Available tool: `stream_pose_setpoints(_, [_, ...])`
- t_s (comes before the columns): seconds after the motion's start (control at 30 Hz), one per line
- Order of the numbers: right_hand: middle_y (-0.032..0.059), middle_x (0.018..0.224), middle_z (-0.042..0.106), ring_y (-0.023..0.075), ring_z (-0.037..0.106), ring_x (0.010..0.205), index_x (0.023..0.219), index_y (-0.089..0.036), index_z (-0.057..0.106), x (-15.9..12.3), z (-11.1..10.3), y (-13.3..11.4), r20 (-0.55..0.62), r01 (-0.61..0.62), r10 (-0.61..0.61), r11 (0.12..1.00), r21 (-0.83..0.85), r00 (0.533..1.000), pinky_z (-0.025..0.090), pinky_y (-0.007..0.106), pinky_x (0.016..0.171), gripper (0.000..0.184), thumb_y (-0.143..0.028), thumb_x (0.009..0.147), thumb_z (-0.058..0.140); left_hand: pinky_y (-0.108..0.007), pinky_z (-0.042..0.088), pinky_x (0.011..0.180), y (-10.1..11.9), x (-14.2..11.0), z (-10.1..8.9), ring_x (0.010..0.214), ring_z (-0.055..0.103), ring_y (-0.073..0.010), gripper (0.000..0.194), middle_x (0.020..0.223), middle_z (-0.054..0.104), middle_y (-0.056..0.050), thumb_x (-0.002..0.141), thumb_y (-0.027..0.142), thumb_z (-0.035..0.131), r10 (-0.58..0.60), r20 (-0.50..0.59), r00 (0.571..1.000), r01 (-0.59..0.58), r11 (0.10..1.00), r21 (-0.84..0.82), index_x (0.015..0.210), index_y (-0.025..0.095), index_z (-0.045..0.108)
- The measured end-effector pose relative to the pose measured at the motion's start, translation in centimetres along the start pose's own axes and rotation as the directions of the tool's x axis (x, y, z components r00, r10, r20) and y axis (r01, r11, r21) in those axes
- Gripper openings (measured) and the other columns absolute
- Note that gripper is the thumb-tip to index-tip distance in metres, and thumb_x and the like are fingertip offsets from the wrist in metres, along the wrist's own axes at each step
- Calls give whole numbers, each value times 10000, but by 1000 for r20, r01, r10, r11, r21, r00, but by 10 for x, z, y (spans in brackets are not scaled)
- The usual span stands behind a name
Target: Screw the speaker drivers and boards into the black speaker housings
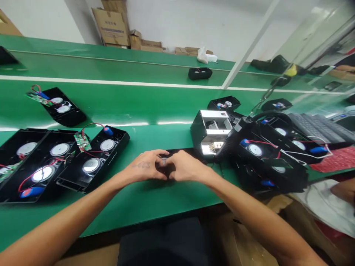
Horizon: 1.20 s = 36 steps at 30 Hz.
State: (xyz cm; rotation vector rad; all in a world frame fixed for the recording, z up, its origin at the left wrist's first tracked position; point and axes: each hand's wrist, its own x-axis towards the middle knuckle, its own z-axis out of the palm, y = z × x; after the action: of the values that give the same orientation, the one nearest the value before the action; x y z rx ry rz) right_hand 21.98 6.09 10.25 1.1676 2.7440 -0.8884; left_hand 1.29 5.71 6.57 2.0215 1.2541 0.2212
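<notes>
My left hand (145, 165) and my right hand (187, 166) meet over a black speaker case (166, 170) on the green table. Both have their fingers curled on it, thumbs and fingertips close together at its middle. A small greyish round part shows between the fingertips; I cannot make out what it is. Most of the case is covered by my hands. Left of them lies an open black speaker case (95, 157) with two round silver speakers, a blue battery (108, 130) and a green circuit board (82, 142) on red wires.
More open speaker cases (52, 159) lie at the far left, one leaning on the green partition (124, 99). A white and black machine (213, 125) stands just right of my hands, beside stacked speaker cases (260, 151). Cardboard boxes (111, 27) sit behind; another person's arm (344, 190) is at right.
</notes>
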Motion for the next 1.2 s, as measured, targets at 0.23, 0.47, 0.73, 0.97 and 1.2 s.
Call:
stream_pose_setpoints(0.23, [-17, 675, 676, 164, 589, 684, 1022, -185, 860, 17, -17, 3, 41, -98, 96, 994, 45, 995, 333, 272, 569, 346, -268, 692, 922, -282, 473, 728, -2, 17, -17, 984, 701, -195, 391, 1450, 679, 28, 572, 523, 862, -32, 93, 995, 38, 998, -58, 526, 196, 654])
stream_pose_setpoints(0.47, [-52, 586, 563, 137, 517, 623, 958, -210, 869, 22, -16, 7, 27, -98, 96, 994, 56, 995, 323, 258, 546, 296, -305, 680, 907, -259, 404, 660, 4, 19, -24, 877, 650, -155, 397, 1305, 742, 28, 559, 513, 851, -68, 136, 988, 77, 995, -65, 522, 185, 631])
stream_pose_setpoints(0.73, [-63, 536, 496, 118, 448, 570, 911, -167, 866, 23, -12, 13, -3, -25, 26, 999, 43, 1000, 280, 277, 536, 266, -278, 671, 893, -275, 322, 573, 5, 20, -24, 677, 502, -97, 437, 1092, 750, 35, 535, 504, 876, -90, 139, 986, 103, 991, -90, 515, 179, 585])
stream_pose_setpoints(0.97, [-62, 529, 500, 112, 442, 564, 866, -146, 865, 25, -13, 11, -14, -19, 20, 999, 33, 1000, 288, 280, 543, 199, -238, 691, 885, -273, 362, 633, 1, 20, -19, 807, 573, -135, 417, 1131, 741, 29, 559, 514, 875, -63, 109, 992, 76, 989, -123, 543, 184, 621])
stream_pose_setpoints(1.2, [-32, 615, 622, 133, 551, 619, 948, -167, 866, 19, -21, 5, 29, -40, 41, 999, -8, 999, 336, 269, 553, 262, -269, 714, 923, -266, 371, 632, -2, 19, -19, 785, 578, -123, 443, 1182, 738, 14, 533, 537, 888, -60, 98, 993, 69, 994, -86, 531, 175, 632])
